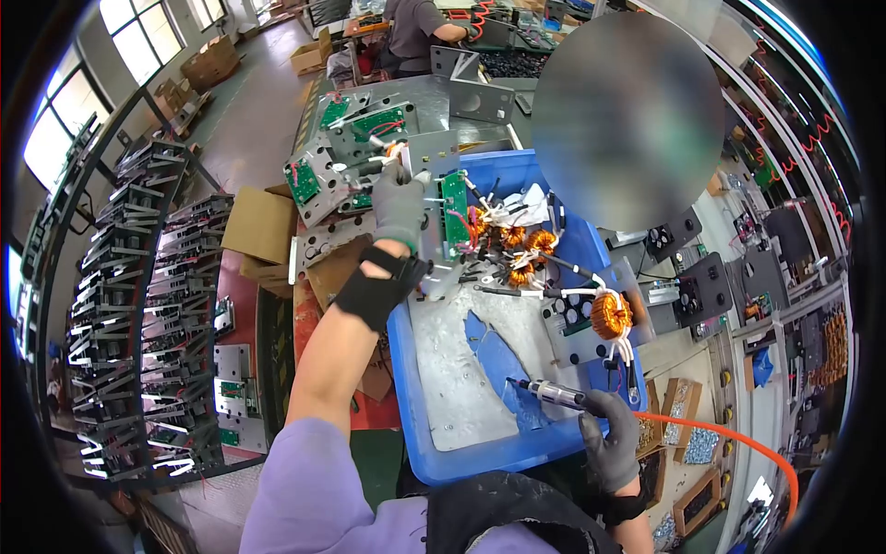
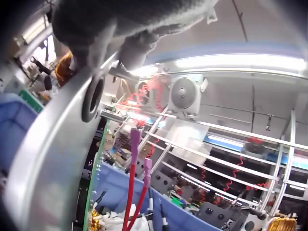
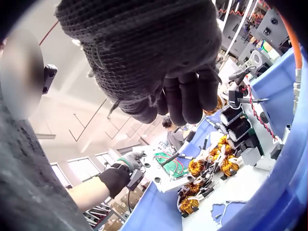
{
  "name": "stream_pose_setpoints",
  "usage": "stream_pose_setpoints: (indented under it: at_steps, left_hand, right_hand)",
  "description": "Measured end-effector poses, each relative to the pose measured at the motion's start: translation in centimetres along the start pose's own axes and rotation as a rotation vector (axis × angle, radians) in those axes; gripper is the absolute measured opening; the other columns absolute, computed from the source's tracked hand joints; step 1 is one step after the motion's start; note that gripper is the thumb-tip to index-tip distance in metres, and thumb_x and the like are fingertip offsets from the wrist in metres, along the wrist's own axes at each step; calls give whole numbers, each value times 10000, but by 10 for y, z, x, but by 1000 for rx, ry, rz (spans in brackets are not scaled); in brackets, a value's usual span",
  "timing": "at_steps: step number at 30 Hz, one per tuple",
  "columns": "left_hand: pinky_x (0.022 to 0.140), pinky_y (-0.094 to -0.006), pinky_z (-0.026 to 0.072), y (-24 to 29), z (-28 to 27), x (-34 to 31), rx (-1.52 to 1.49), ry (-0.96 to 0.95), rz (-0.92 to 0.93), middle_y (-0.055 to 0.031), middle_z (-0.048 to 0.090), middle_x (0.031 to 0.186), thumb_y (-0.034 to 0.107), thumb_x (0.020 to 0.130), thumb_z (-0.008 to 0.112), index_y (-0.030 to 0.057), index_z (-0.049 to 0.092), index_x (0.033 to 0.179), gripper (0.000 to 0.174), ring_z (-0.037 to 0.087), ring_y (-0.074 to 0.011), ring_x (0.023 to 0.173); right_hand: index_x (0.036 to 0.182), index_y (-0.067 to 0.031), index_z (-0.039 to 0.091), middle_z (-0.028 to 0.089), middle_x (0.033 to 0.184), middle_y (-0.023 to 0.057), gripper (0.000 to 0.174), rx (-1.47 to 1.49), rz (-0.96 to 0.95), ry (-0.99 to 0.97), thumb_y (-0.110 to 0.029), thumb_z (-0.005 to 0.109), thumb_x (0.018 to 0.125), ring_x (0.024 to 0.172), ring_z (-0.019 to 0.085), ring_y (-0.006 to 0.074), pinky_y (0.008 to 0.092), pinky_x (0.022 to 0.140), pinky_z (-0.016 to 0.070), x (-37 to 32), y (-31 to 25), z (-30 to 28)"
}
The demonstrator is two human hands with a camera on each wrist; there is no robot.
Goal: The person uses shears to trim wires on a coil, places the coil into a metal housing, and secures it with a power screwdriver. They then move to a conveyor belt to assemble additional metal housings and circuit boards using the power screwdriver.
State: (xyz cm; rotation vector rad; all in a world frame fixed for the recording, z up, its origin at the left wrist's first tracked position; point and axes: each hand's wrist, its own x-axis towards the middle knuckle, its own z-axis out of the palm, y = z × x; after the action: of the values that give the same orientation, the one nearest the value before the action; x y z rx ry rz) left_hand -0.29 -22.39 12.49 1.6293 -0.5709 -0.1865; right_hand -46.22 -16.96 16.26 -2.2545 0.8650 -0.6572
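Observation:
In a dark glove, my left hand grips the edge of a metal plate at the far left side of the blue bin. A green circuit board is fixed on this plate, and two red wires with purple sleeves rise beside it. My gloved right hand hovers at the bin's near right corner with fingers loosely bent. Beside it lies an air screwdriver with an orange hose; in the right wrist view the fingers are apart from that hose.
Several copper coils with white leads sit in the bin. A larger coil lies over another metal plate at its right side. More plates with boards are piled beyond my left hand. Screw boxes stand at right.

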Motion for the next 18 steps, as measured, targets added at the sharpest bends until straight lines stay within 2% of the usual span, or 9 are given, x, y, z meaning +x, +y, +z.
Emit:
stream_pose_setpoints:
  at_steps: [1, 2, 6, 8, 10, 12, 15, 16, 18]
  left_hand:
    - [573, -314, 394, 29, -2, -22, -151, 48, 47, -2, 552, 700, 106, 798, 766, 15, 560, 789, 225, 444, -103, 635]
    - [573, -285, 378, 40, -15, -29, -7, -29, 76, 32, 487, 701, 67, 804, 751, 28, 545, 786, 211, 409, -88, 645]
    - [601, -246, 377, 100, -34, -55, -200, -283, 226, 51, 459, 721, 34, 813, 733, 48, 531, 773, 206, 405, -62, 669]
    - [618, -244, 389, 140, -43, -68, -195, -388, 199, 51, 469, 735, 38, 812, 734, 43, 545, 790, 190, 433, -53, 695]
    - [729, -229, 473, 175, -49, -79, -232, -644, 285, 30, 603, 857, 32, 805, 709, 42, 606, 937, 168, 570, -57, 802]
    - [753, -231, 485, 207, -47, -81, -170, -743, 318, 17, 615, 868, 33, 785, 713, 28, 612, 954, 198, 589, -69, 819]
    - [768, -253, 492, 248, -31, -82, -55, -943, 459, -31, 644, 904, 50, 742, 728, -14, 631, 1001, 284, 614, -105, 842]
    - [754, -265, 489, 260, -24, -76, 51, -1011, 540, -46, 655, 925, 58, 745, 734, -27, 638, 1041, 322, 608, -107, 852]
    - [755, -278, 501, 280, -3, -67, 153, -1064, 683, -46, 674, 929, 196, 807, 733, -12, 656, 1096, 365, 613, -113, 858]
  right_hand:
    - [1100, 22, 606, 639, 935, 141, 264, -2, 8, 5, -114, 648, 878, 859, 653, 255, 336, 798, 515, 1, 0, -2]
    - [1095, 9, 614, 643, 924, 145, 268, 17, -6, 14, -107, 658, 858, 841, 647, 271, 350, 774, 512, 2, 1, -4]
    - [1101, 3, 612, 635, 926, 148, 306, 48, -120, 109, -86, 678, 815, 816, 635, 276, 355, 751, 506, 33, -5, -22]
    - [1213, 11, 566, 628, 1039, 154, 424, 30, -139, 182, -103, 696, 825, 882, 632, 266, 344, 782, 505, 68, -10, -34]
    - [1342, 10, 485, 600, 1171, 161, 614, 38, -221, 367, -214, 749, 835, 990, 621, 263, 342, 852, 497, 110, -36, -46]
    - [1416, -2, 426, 574, 1245, 149, 781, 88, -349, 395, -354, 785, 818, 1070, 597, 244, 337, 910, 483, 150, -45, -60]
    - [1361, -4, 489, 580, 1227, 92, 761, 389, -311, 175, -392, 798, 783, 1090, 589, 211, 351, 973, 446, 167, -74, -81]
    - [1271, -6, 557, 590, 1176, 73, 657, 452, -173, 167, -350, 805, 770, 1088, 577, 182, 340, 972, 437, 163, -86, -90]
    - [1187, 1, 595, 604, 1125, 55, 572, 248, -191, 193, -311, 812, 760, 1031, 586, 146, 305, 906, 466, 167, -84, -114]
